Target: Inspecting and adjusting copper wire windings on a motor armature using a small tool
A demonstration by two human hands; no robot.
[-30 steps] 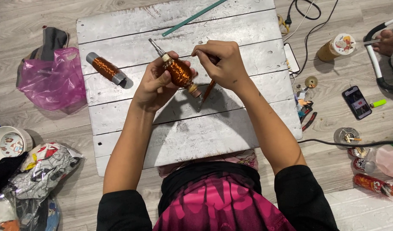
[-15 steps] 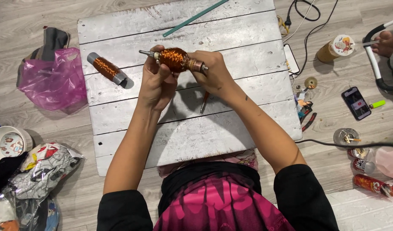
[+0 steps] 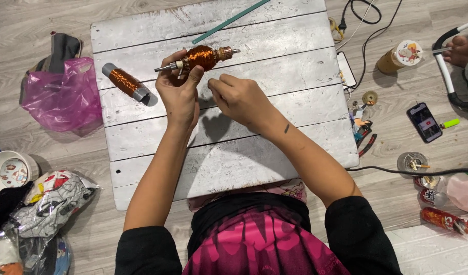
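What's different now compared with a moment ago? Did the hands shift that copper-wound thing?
The left hand now holds the copper-wound rotor alone, level and higher over the white board; a second ago it was tilted. The right hand has let go and dropped just below it. The second copper coil, green strip and pink bag stayed put.

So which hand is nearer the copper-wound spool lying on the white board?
Left. The left hand is just right of the copper-wound spool, apart from it; the right hand lies farther right.
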